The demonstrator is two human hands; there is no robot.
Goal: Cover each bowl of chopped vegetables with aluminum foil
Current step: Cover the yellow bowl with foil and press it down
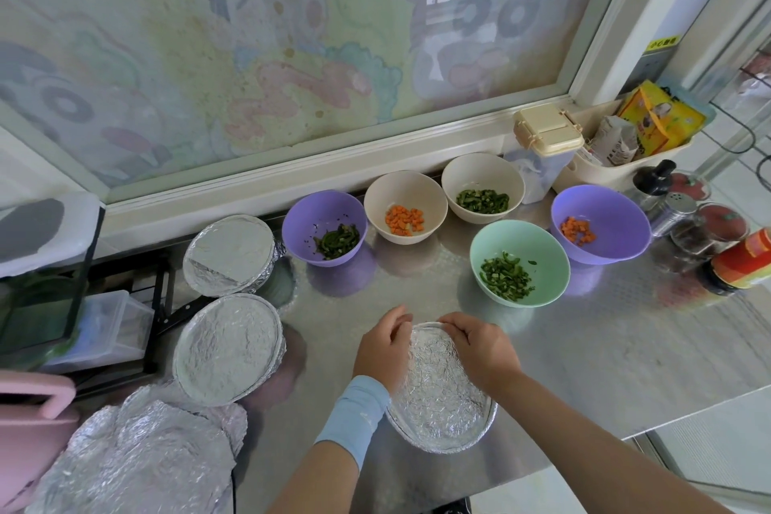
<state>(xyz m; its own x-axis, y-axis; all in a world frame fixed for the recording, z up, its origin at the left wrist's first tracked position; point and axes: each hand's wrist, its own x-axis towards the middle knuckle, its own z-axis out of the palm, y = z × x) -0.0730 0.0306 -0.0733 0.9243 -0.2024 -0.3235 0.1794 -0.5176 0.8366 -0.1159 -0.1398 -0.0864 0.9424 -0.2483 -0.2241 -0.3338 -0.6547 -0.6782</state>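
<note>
worktop (584,346): a steel surface below a window, carrying all the items.

loose foil pile (142,455): crumpled sheets at the near left corner.

covered bowls: three.
- left covered bowl (229,348): fully wrapped in foil, just beyond the loose foil pile.
- rear covered bowl (229,255): fully wrapped, behind the left covered bowl.
- near covered bowl (446,401): at the near centre, with foil stretched over its top and folded down along the visible rim.

open bowls: five, none with foil.
- right purple bowl (617,217): carrot cubes.
- mint bowl (538,246): chopped greens, just left of the right purple bowl.
- left purple bowl (308,217): green pieces, beside the rear covered bowl.
- cream bowl (400,190): carrot cubes.
- second cream bowl (471,173): chopped greens, touching the cream bowl.

left grip (384,346): narrow. fingers are curled over the far left rim of the near covered bowl, holding the foil edge. a blue sleeve covers the wrist.

right grip (479,346): narrow. fingers are curled over the far right rim of the same bowl, holding the foil edge.
</note>
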